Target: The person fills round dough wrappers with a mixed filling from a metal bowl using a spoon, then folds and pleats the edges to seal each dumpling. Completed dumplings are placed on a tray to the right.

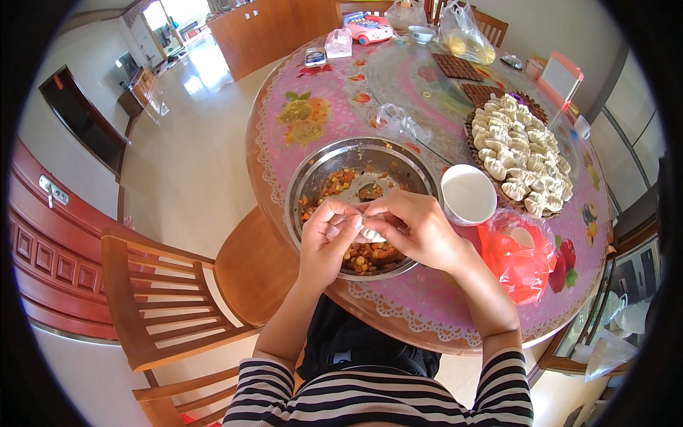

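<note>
Both my hands meet over a large stainless steel bowl (299,176), pinching one white dumpling (372,235) between the fingertips. My left hand (330,235) holds its left side, and my right hand (413,227) grips the right, partly covering the dough. Inside the bowl lies a chopped filling (368,260) with corn kernels and orange bits; a spoon (369,192) rests in it behind my fingers. A white cup (468,195) stands against the bowl's right side. Farther right, a woven tray (471,140) carries many pleated dumplings (515,144).
A red plastic bag (517,267) lies right of my right forearm. Behind the bowl is a crumpled clear bag (400,120). Brown woven mats (457,67), a toy telephone (369,28) and a small bowl (421,34) sit toward the back. A wooden chair (256,267) stands at left.
</note>
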Tool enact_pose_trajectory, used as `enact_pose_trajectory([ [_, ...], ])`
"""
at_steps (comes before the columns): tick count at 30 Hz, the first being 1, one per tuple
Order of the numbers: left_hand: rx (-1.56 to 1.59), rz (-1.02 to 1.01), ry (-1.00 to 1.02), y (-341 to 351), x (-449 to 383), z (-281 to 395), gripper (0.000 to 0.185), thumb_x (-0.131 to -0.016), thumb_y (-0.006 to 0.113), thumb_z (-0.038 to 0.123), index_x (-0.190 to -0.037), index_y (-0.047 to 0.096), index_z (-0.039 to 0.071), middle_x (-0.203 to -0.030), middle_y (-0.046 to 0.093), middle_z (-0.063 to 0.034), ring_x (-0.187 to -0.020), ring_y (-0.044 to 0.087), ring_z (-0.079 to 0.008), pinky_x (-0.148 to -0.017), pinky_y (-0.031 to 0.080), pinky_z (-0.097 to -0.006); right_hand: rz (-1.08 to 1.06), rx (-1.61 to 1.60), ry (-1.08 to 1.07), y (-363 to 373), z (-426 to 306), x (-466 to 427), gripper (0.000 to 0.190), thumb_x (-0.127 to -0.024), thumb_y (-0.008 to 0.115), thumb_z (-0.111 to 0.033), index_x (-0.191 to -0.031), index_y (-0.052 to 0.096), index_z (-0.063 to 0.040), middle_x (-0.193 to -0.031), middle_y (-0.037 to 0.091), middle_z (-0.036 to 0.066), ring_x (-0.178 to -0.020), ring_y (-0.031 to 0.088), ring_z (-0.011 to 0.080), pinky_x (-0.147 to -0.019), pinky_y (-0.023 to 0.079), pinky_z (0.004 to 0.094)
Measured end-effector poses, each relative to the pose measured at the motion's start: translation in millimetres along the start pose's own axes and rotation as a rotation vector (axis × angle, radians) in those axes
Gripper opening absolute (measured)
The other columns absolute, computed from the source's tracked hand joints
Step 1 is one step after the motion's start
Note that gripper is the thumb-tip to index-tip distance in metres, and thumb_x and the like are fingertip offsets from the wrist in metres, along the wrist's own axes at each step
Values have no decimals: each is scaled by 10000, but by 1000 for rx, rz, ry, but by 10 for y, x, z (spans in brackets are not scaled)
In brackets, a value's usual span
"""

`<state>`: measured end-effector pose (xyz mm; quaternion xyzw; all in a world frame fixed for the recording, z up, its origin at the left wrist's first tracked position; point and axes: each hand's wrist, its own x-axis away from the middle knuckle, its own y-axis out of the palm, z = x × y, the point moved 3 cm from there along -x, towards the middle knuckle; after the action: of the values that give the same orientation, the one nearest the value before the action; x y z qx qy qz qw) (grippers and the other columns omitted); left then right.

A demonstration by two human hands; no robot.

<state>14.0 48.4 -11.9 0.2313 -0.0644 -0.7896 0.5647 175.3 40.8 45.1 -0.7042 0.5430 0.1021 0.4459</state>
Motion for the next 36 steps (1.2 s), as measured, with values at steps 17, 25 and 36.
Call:
enact_pose_trajectory([
  [17,43,-8,30,43,-8,15,213,-924,634,18,-1120,560,-22,-1152,613,-113,-1052,613,-179,-890,556,-324,19,-48,104,-17,-3,21,176,-820,683,-4,-976,602,6,-849,649,156,-769,661,344,-656,524,394],
  [25,-33,-92,-12,29,-27,-2,367,-873,696,-3,-1204,544,-52,-1116,620,-97,-1053,621,-184,-900,552,-326,47,72,18,-65,-46,-42,173,-817,705,-22,-975,635,-25,-830,630,120,-734,659,312,-614,515,389],
  [36,-72,-120,-24,34,-31,-6,331,-876,692,-8,-1173,557,-63,-1082,633,-102,-1039,625,-175,-901,546,-316,99,163,-39,-37,-42,-20,142,-765,725,-22,-887,661,-55,-838,579,91,-743,616,296,-626,504,389],
])
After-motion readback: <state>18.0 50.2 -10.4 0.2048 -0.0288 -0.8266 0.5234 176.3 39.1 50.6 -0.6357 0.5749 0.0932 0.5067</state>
